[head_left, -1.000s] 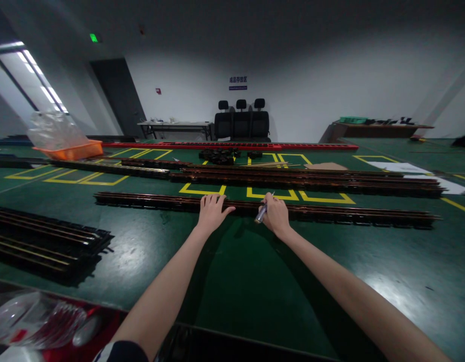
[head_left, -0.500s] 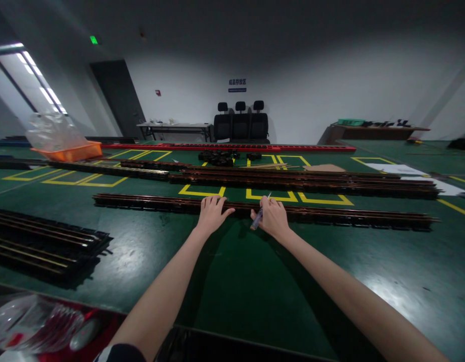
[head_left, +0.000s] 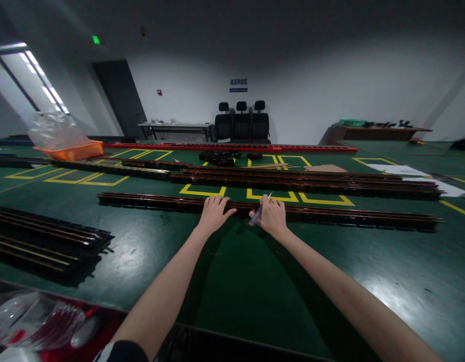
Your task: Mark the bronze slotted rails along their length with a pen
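A long dark rail assembly (head_left: 353, 216) with copper-coloured strips lies crosswise on the green table (head_left: 232, 281). My left hand (head_left: 214, 215) rests on the near edge of its middle part, thumb spread to the right, holding nothing. Just to the right, my right hand (head_left: 272, 213) is closed around a small screwdriver (head_left: 256, 216) with a clear purplish handle; its thin shaft points up and away past the fingers. This hand also touches the rail. Where its fingertips meet the rail is too small to make out.
More rails (head_left: 311, 181) lie behind, and a stack of shorter ones (head_left: 39, 241) at the left. Farther back are black parts (head_left: 219, 157), an orange tray (head_left: 72, 151) with plastic bags, a red rail (head_left: 311, 149) and white papers (head_left: 398, 170). Clear plastic items (head_left: 36, 322) sit at the lower left.
The long rail has shifted slightly to the right. The screwdriver handle has tilted a little to the left in my right hand. My left hand has hardly moved.
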The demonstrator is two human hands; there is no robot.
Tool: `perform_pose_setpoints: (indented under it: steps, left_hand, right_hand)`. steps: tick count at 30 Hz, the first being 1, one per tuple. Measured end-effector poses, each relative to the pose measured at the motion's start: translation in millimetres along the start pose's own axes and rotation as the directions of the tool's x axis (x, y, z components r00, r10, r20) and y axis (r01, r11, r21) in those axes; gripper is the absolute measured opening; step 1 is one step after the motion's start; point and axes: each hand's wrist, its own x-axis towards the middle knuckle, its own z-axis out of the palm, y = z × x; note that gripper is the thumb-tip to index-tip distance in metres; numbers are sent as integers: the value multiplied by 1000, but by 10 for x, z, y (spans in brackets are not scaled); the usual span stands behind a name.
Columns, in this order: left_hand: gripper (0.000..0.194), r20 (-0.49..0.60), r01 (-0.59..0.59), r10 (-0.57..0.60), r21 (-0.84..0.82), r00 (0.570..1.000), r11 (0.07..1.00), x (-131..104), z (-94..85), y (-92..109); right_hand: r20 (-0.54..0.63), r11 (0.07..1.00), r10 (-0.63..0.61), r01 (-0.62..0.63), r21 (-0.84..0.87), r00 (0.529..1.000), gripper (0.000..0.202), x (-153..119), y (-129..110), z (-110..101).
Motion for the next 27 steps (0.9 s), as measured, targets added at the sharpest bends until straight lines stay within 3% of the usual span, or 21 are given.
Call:
perform_pose_setpoints:
  steps: [7,11,15,22,27]
  left_hand:
    - [48,47,-5,6,-7,999,1000,9,-53,38]
    - [49,55,-16,17,-11,998,1000,11,-65,37]
    - [50,67,-9,10,-17,998,1000,14,-62,25]
    - [49,44,-16,16,-2,999,1000,12,-41,19]
    - [46,22,-24,24,-8,999,1000,7,-25,12]
  right_hand:
    - [8,999,-13,13,32,1000,9,-6,-41,-39]
    - [18,1000,-21,21,-2,1000,12,-5,-38,-67]
    - [3,997,64,-64,40,998,15,-1,34,-67]
    - [-15,984,-131,132,116,991,2,2,56,-26]
    - [28,984,-138,134,114,990,9,8,59,-26]
